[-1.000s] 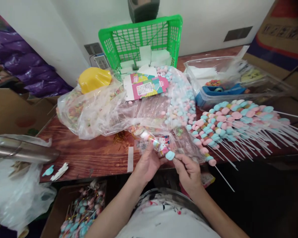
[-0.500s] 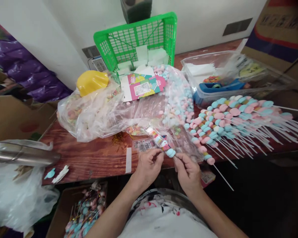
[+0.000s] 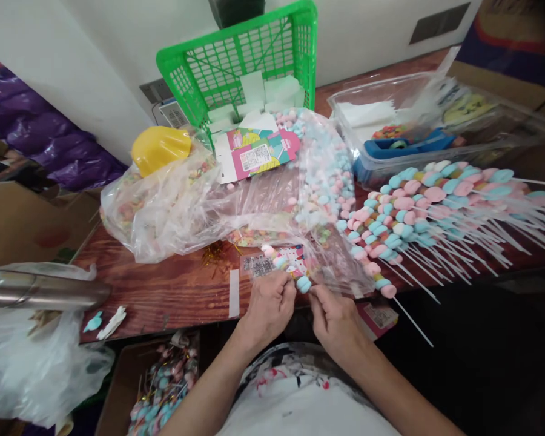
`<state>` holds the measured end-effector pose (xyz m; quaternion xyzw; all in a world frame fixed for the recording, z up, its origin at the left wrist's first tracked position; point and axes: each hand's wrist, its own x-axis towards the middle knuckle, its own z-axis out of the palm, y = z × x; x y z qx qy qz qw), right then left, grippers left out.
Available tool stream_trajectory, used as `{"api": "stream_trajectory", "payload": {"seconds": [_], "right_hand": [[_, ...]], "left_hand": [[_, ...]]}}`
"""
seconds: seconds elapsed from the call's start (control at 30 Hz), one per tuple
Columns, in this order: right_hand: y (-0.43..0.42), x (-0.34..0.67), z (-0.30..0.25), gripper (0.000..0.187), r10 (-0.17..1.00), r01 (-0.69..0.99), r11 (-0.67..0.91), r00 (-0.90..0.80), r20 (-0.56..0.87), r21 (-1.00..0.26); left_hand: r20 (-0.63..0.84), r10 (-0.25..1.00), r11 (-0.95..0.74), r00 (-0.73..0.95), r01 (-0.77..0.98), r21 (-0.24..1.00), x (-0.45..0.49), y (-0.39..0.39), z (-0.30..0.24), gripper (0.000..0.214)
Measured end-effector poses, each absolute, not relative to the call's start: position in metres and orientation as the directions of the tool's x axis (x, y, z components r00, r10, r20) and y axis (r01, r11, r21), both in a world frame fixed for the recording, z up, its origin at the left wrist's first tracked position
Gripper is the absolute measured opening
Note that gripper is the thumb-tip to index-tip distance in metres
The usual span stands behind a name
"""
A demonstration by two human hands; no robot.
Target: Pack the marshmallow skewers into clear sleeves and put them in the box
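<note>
A marshmallow skewer (image 3: 303, 284) with pink, white and blue pieces points away from me at the front edge of the table. My left hand (image 3: 270, 309) is closed at its left side, with fingers curled against it. On the other side my right hand (image 3: 338, 321) pinches at the skewer's near end, just below the blue marshmallow. The fingers hide the stick. Under the skewer's far part lies a small clear packet (image 3: 258, 265) with dark print. To the right is a pile of marshmallow skewers (image 3: 404, 212), their white sticks pointing toward the right.
Behind are clear bags of loose marshmallows (image 3: 329, 175) and candy rings (image 3: 163, 206), a printed carton (image 3: 258, 154) and a green basket (image 3: 236, 48). A clear bin (image 3: 386, 169) holds a blue tape dispenser (image 3: 404, 145). A steel flask (image 3: 45, 290) lies left; a box of skewers (image 3: 118, 387) stands below.
The view has shifted slightly. Both hands have moved a little left and sit closer together around the skewer's near end. The left fingers are curled tighter.
</note>
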<state>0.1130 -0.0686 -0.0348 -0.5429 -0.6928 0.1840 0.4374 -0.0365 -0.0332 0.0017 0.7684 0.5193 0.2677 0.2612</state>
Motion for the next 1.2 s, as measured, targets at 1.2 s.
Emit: {"api": "stream_trajectory", "payload": {"seconds": [1.2], "right_hand": [[-0.070,0.115,-0.028,0.033,0.961,0.364,0.255,-0.200,0.193,-0.896]], "left_hand": [[-0.289,0.940,0.331,0.179,-0.674,0.660,-0.030,-0.001,0.019,0.056]]}}
